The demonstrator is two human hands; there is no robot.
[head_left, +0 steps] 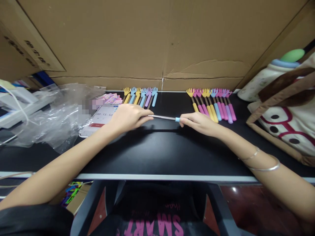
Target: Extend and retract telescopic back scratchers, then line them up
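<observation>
A thin back scratcher point(165, 117) with a metal rod stretches level between my two hands above the black table. My left hand point(131, 117) is closed around its left end, which the fingers hide. At the other end, my right hand point(197, 123) is closed on the light blue handle, of which only a short piece shows. Behind my left hand lies a row of back scratchers point(140, 96) in yellow, blue and purple. Behind my right hand is another row of back scratchers point(213, 104) in yellow, pink, blue and purple.
A phone point(99, 119) running a timer and crumpled clear plastic bags point(54, 114) lie on the left. A bag with a cartoon face point(287, 124) and a white bottle point(262, 80) stand at right. Cardboard point(118, 39) walls the back of the black table point(159, 157).
</observation>
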